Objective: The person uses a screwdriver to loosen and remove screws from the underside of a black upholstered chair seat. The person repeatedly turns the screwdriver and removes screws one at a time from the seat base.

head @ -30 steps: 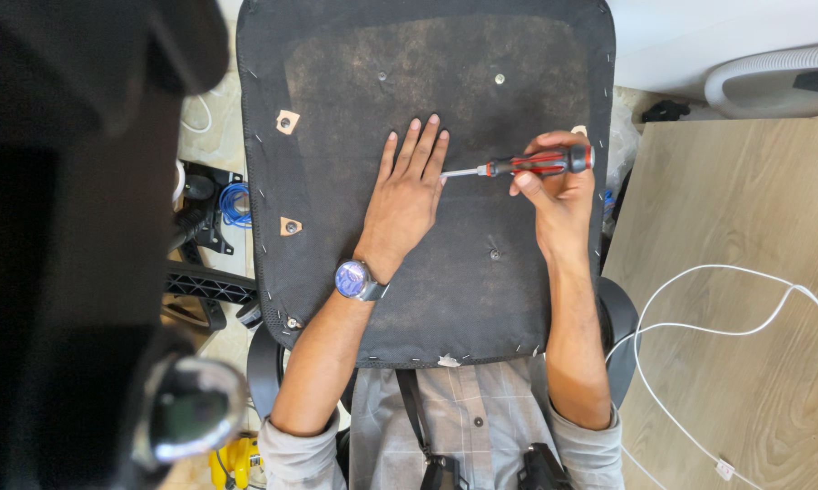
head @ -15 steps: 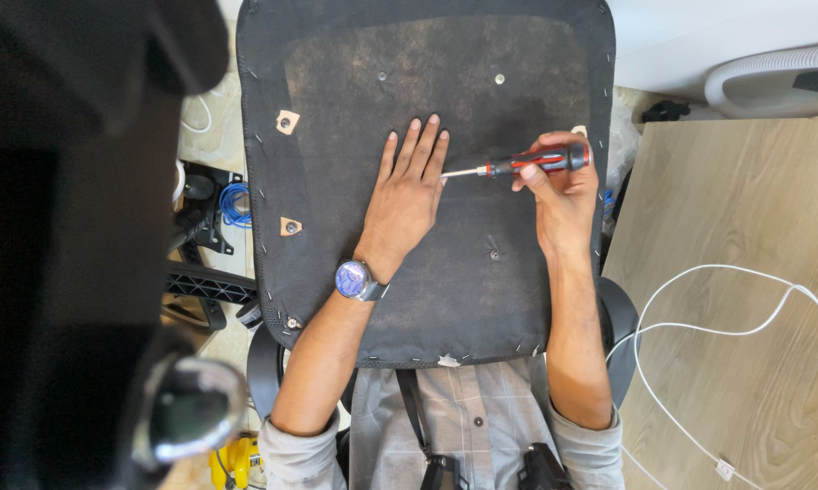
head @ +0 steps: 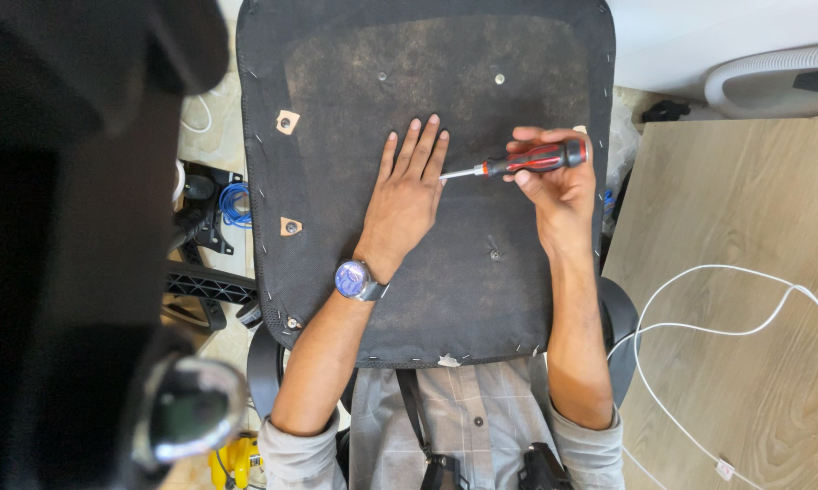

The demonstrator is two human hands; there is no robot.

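Upturned across the lap, a black chair seat base (head: 481, 272) takes the flat, spread left hand (head: 407, 195); the right hand (head: 554, 177) grips a red-handled screwdriver (head: 518, 163) whose tip, nearly touching those fingers, could slip and jab them.

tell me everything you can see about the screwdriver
The screwdriver has a red and black grip and a short silver shaft. It lies nearly level over the black seat underside, tip pointing at the left hand. The right hand holds the handle; the tip meets the left fingers, and its end is hidden there.
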